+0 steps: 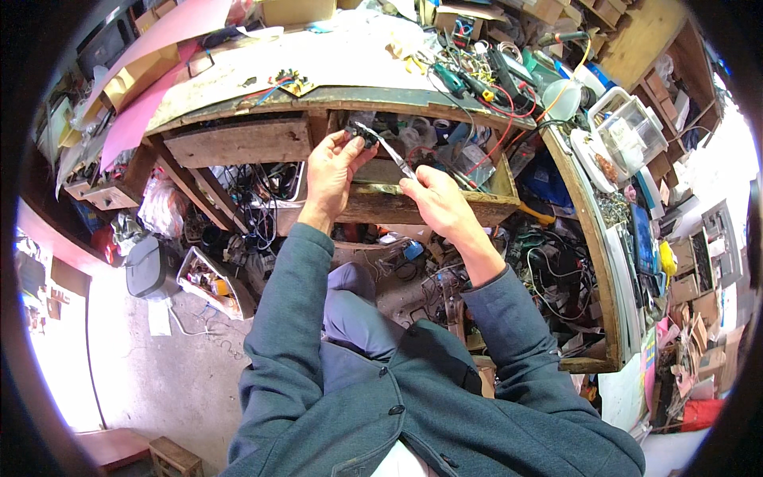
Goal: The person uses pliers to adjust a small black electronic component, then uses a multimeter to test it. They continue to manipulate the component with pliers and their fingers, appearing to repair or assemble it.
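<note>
My left hand (332,171) is raised over the open wooden drawer (445,200), its fingers pinching a small dark part (369,138). The part looks black, but its exact kind is too small to make out. In my right hand (435,195) is a pair of silvery metal tweezers (395,155), gripped near the rear end. The tweezers slant up and to the left, and their tip is at the small dark part; whether it touches cannot be told. Beneath both hands the drawer holds mixed small parts and plastic bags.
Across the workbench (350,70) lie a small board with coloured wires (292,82), test leads and tools. A clear plastic box (632,135) stands at the right. Below left are a grey bin (151,266) and a white basket (214,282). Tangled cables (556,270) fill the space under the bench.
</note>
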The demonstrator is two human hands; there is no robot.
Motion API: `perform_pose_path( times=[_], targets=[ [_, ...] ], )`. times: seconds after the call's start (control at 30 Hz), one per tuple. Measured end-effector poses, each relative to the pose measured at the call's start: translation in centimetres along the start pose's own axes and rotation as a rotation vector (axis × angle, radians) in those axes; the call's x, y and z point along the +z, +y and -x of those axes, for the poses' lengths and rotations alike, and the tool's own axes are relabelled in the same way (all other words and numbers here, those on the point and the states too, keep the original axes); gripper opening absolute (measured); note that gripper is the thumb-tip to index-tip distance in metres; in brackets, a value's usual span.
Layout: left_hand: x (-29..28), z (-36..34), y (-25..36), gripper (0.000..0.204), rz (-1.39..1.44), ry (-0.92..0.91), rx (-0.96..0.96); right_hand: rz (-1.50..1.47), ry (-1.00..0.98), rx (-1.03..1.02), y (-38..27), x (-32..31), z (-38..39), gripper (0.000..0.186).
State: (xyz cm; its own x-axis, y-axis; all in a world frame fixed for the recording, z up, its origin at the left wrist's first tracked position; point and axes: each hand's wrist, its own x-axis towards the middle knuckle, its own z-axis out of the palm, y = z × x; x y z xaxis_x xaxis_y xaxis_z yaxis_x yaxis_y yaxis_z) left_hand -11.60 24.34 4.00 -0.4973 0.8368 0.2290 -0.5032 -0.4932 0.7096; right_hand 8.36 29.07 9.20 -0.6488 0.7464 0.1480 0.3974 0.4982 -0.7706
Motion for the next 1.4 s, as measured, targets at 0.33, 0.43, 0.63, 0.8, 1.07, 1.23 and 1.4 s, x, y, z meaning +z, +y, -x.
perform_pose_path(
  times=[0.33,0.43,0.63,0.8,1.07,1.23,1.4],
  targets=[
    [0.2,0.3,0.0,0.024,-0.035,0.020,0.029,0.131,-0.018,-0.020,-0.8,-0.9,0.0,0.035],
    [0.5,0.5,0.2,0.024,-0.031,0.008,0.032,0.139,-0.038,0.000,-0.8,-1.2,0.0,0.036],
    [0.4,0.5,0.2,0.028,-0.030,0.018,0.034,0.063,-0.044,-0.030,-0.3,-1.0,-0.2,0.034],
    [0.4,0.5,0.1,0.029,-0.028,-0.002,0.045,0.093,-0.037,-0.075,0.1,-1.1,-0.3,0.034],
    [0.1,0.4,-0.2,0.028,-0.067,-0.034,0.073,0.194,0.069,-0.197,0.0,-0.5,0.1,0.033],
    [0.1,0.4,-0.5,0.029,-0.094,-0.008,0.108,0.314,0.131,-0.226,-0.7,0.0,0.8,0.032],
    [0.1,0.5,-0.6,0.031,-0.130,0.006,0.148,0.075,0.086,-0.042,0.0,0.3,0.5,0.032]
  ],
)
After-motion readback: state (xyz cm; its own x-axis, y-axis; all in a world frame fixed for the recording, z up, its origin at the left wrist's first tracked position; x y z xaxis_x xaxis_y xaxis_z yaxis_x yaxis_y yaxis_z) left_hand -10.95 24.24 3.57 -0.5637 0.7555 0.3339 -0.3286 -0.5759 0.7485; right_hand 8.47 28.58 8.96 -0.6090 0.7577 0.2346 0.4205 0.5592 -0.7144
